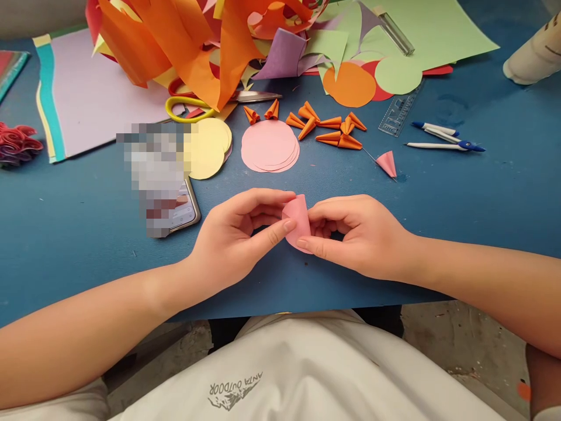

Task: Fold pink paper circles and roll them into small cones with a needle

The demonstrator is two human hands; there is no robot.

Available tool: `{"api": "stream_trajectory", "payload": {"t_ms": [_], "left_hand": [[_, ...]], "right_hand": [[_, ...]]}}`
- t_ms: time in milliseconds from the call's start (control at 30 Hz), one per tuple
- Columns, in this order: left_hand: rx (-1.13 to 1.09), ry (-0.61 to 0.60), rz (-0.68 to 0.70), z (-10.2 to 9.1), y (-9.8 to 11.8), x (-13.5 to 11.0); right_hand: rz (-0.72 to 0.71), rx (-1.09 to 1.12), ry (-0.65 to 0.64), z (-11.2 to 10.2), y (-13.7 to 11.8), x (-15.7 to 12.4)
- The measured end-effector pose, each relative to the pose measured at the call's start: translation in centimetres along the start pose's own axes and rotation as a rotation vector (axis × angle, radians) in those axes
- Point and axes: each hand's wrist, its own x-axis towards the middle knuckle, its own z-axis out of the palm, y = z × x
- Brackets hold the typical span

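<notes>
Your left hand (240, 229) and right hand (366, 235) pinch the partly curled pink paper (298, 215), near centre, while beyond it one pink cone (387, 164) and the orange cones (309, 127) look finished and pink circles (267, 144) lie uncurled.

2 bare hands (236, 231); 1 curled pink paper pc. (298, 215); 1 pink paper cone (387, 164); approx. 10 orange paper cones (307, 128). Can see min. 3 round pink paper discs (268, 143) & min. 2 round yellow paper discs (204, 153). 1 clear plastic ruler (395, 113), 1 blue-&-white compass (442, 146), 1 pr. yellow-&-red-handled scissors (258, 96).
</notes>
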Motion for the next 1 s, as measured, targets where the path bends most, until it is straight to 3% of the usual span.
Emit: {"api": "stream_trajectory", "payload": {"t_ms": [467, 1000], "left_hand": [[-0.079, 0.024, -0.064, -0.18, -0.16, 0.22], [0.002, -0.076, -0.004, -0.33, -0.33, 0.26]], "right_hand": [[0.163, 0.408, -0.042, -0.78, 0.45, 0.59], [0.126, 0.159, -0.001, -0.32, 0.31, 0.43]]}}
